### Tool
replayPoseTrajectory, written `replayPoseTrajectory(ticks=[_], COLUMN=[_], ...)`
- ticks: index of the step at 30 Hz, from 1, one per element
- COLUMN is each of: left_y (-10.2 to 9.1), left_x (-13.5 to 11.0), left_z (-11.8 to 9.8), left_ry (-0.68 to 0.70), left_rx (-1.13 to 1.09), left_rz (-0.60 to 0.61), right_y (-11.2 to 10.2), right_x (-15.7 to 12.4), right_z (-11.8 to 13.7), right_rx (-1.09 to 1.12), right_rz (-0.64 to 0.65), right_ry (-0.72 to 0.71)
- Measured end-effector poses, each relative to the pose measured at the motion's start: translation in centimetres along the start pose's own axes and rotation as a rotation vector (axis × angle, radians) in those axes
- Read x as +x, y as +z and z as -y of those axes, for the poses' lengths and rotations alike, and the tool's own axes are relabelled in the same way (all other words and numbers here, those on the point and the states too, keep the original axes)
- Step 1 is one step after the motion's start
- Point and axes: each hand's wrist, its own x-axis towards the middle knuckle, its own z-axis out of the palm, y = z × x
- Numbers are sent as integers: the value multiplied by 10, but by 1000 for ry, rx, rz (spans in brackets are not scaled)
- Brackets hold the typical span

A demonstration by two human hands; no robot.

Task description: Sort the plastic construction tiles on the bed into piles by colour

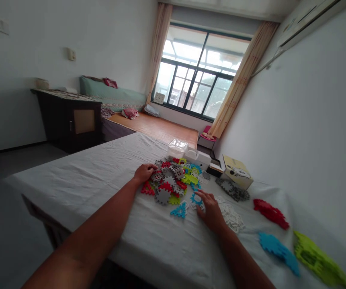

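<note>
A mixed pile of interlocking plastic building pieces (168,182) in red, grey, lime and blue lies on the cloth-covered table. My left hand (144,173) rests against the pile's left edge, its fingers stretched over the nearest pieces, with nothing visibly gripped. To the right of the pile, my right hand (211,210) is open, thumb and fingers apart. Its fingertips are at a blue ring-shaped piece (194,197) and some white pieces, partly hidden beneath them. A blue triangular piece (179,210) lies between my hands, toward the near side.
Sorted heaps lie at right: white pieces (231,216), grey pieces (232,189), red pieces (271,213), blue pieces (278,251) and lime pieces (320,259). Behind the pile stand a clear plastic container (177,148), white boxes (201,159) and a yellow box (237,170).
</note>
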Motion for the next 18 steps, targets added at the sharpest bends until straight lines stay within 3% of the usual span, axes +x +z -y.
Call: replayPoseTrajectory(ticks=[4,9,11,13,15,18], left_y=[-2,-1,0,1,1,1], left_x=[1,5,7,7,7,4], left_z=[-1,1,2,2,2,1], left_ry=[18,16,16,14,19,32], left_rx=[-12,26,48,58,53,38], left_rz=[21,14,10,3,-2,0], right_y=[-41,-105,-122,-131,-132,-121], right_x=[-15,-98,-133,-154,-155,-122], right_z=[-23,-114,-149,-170,-171,-135], right_rx=[-81,-306,-338,-288,-265,-368], right_rz=[-52,-179,-127,-4,79,-36], right_ry=[100,509,658,696,669,584])
